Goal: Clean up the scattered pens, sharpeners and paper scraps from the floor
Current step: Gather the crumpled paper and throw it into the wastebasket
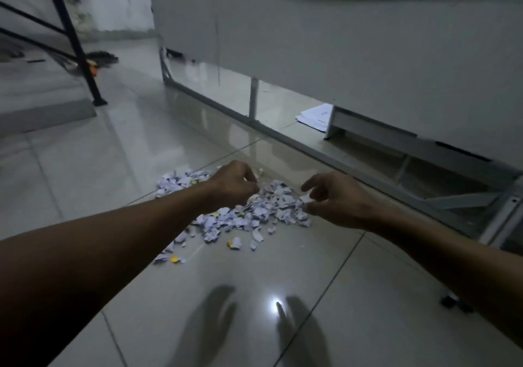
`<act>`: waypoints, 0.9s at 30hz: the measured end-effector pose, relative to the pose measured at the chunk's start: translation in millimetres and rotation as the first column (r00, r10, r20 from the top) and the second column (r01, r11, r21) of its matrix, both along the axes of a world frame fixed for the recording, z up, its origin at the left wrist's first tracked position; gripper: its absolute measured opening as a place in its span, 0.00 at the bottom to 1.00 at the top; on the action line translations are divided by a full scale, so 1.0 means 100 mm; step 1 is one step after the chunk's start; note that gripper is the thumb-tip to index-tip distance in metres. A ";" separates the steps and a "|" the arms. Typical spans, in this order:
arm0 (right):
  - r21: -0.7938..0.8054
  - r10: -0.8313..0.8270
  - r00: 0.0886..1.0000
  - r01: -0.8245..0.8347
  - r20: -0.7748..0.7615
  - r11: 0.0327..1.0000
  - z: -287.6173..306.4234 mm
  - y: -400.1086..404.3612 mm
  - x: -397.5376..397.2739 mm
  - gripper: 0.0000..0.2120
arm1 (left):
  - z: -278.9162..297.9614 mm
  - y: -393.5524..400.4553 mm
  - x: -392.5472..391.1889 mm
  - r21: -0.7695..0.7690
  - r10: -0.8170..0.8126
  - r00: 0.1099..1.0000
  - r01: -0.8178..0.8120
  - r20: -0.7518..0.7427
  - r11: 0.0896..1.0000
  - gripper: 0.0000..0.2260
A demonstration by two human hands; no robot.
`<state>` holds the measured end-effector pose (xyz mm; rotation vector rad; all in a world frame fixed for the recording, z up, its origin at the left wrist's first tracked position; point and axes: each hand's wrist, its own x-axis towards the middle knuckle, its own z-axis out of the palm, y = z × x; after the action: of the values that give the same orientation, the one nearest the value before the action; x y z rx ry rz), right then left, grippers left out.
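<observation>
A loose heap of small torn white and pale-lilac paper scraps (243,211), with a few yellow bits mixed in, is lying on the glossy pale grey tiled floor (325,281); the heap is being reached over by both bare forearms, and stragglers are trailing away from it toward 7 o'clock. The left hand (235,182) is being held over the heap's upper middle, the bulk of the scraps spreading from it toward 5 o'clock; its fingers are being curled inward, but whether anything is being grasped cannot be told. The right hand (331,199) is being held at the heap's 3 o'clock edge; a small white scrap is being pinched between its thumb and a fingertip, while the forefinger is being left half extended above. A white metal-framed furniture base (368,151) is running across at 1 o'clock from the hands; a stack of white paper sheets (314,117) is lying beneath it.
</observation>
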<state>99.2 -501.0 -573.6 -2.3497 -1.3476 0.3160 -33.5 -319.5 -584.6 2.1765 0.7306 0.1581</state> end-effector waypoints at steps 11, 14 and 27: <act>-0.221 0.228 0.973 -0.216 0.028 0.951 -0.37 1.00 -0.69 0.22 | -0.45 0.86 -1.10 -0.124 0.208 0.977 -0.211 -0.041 0.970 0.06; -0.209 0.271 0.962 -0.267 -0.009 0.941 -0.61 1.30 -0.76 0.24 | -0.67 1.04 -1.29 -0.138 0.272 0.957 -0.284 -0.102 0.949 0.08; -0.244 0.468 0.878 -0.478 -0.102 0.844 -1.90 1.98 -0.81 0.55 | -1.72 1.33 -1.41 0.002 0.530 0.698 -0.603 -0.482 0.798 0.25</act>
<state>17.9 -302.7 -764.0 -2.1556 -1.9675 0.7217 -174.2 -186.7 -756.6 1.7744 1.6384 -0.1118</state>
